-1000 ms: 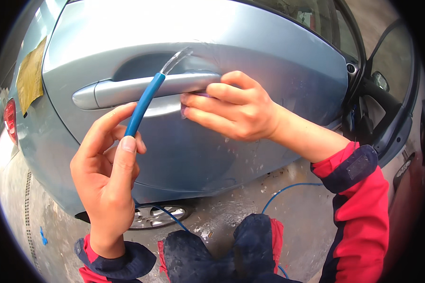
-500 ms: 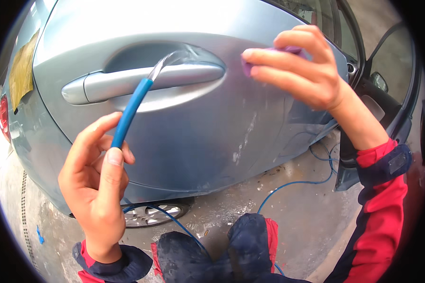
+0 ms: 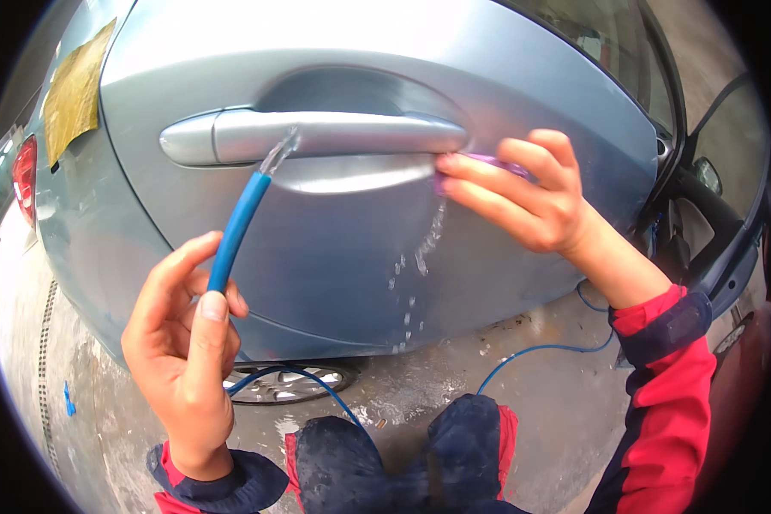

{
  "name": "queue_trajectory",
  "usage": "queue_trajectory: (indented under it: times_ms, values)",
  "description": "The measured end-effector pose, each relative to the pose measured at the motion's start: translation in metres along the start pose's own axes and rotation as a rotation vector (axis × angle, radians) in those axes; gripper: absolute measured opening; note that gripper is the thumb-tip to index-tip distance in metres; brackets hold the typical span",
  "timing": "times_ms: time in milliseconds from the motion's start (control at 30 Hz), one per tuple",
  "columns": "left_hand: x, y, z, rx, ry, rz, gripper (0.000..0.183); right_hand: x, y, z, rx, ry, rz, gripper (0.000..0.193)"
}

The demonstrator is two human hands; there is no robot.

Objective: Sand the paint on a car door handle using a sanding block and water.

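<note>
My left hand (image 3: 182, 343) grips a blue water hose (image 3: 238, 230) near its end, thumb on the near side, the mouth tilted up. Clear water (image 3: 278, 156) spurts from it toward the silver door handle (image 3: 343, 133). Held in the fingers of my right hand (image 3: 535, 197) is a thin purple sheet (image 3: 507, 165), like sandpaper, mostly covered by the fingers. It lies against the grey-blue car door (image 3: 317, 265), just below the right end of the handle. Water runs down the panel under those fingertips and drips off in beads.
At the far left, yellowish masking paper (image 3: 75, 94) covers part of the body above a red tail light (image 3: 24, 180). An open front door (image 3: 737, 231) stands at the right. The hose trails across the wet floor (image 3: 454, 364), past a wheel (image 3: 287, 385) under the car.
My right hand has come down and left, bringing the purple sheet to the door by the handle's end. The hose's stream now falls shorter, and more water trickles down the panel.
</note>
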State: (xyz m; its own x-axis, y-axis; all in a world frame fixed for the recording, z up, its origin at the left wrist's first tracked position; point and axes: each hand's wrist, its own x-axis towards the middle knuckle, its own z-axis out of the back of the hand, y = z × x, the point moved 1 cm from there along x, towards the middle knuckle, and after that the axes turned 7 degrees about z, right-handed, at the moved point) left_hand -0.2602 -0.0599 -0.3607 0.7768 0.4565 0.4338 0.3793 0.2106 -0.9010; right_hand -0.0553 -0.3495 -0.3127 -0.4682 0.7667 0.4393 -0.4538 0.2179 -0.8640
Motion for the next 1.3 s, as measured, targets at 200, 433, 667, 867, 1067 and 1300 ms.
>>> queue_trajectory:
  times_ms: [200, 433, 667, 867, 1067, 1300]
  values:
    - [-0.005, 0.003, 0.001, -0.032, 0.007, -0.022, 0.038, 0.076, 0.05, -0.046, 0.085, -0.126, -0.119, 0.02]
    - [0.0, 0.003, 0.004, -0.035, -0.026, -0.029, 0.039, 0.014, 0.022, -0.008, -0.101, 0.038, -0.073, 0.021]
    - [0.002, 0.0, -0.027, -0.052, 0.015, -0.056, 0.039, 0.044, 0.019, -0.026, 0.025, -0.077, -0.029, 0.016]
    - [-0.003, 0.005, -0.028, -0.001, 0.006, -0.038, 0.04, 0.001, -0.032, 0.007, 0.036, -0.02, 0.137, 0.009]
    - [-0.011, 0.013, -0.021, 0.021, 0.017, 0.032, 0.04, -0.011, -0.071, 0.034, 0.033, 0.079, 0.156, 0.018]
    - [0.008, -0.045, -0.041, 0.008, 0.11, 0.234, 0.042, 0.012, -0.077, 0.008, 0.263, -0.004, -0.007, 0.013]
